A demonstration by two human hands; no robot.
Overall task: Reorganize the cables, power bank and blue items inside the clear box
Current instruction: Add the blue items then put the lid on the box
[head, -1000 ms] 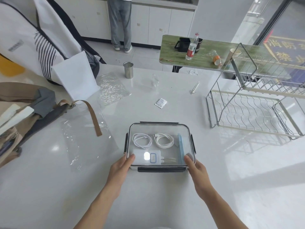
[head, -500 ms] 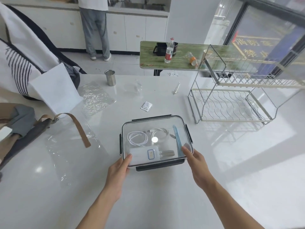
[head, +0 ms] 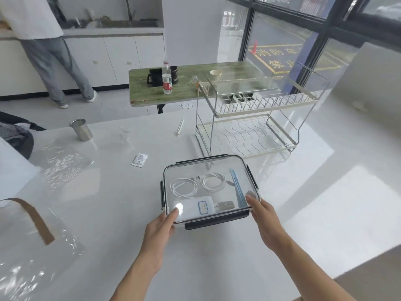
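Observation:
The clear box (head: 206, 160) sits on the white table with its lid on and black latches at the edges. Through the lid I see two coiled white cables (head: 184, 188) (head: 213, 181), a white power bank (head: 193, 208) along the near side, and a blue item (head: 237, 187) lying along the right side. My left hand (head: 160, 231) grips the near-left corner, thumb on the lid. My right hand (head: 264, 220) grips the near-right corner.
A wire dish rack (head: 249, 131) stands just behind and right of the box. A steel cup (head: 81, 129), a small sachet (head: 139, 159), a white stick (head: 179, 127) and crinkled plastic film (head: 63, 164) lie to the left and behind. A person (head: 50, 61) stands at the far counter.
The view has lifted and swung right. The box now lies slightly turned and closer to the dish rack, with both hands still on its near corners.

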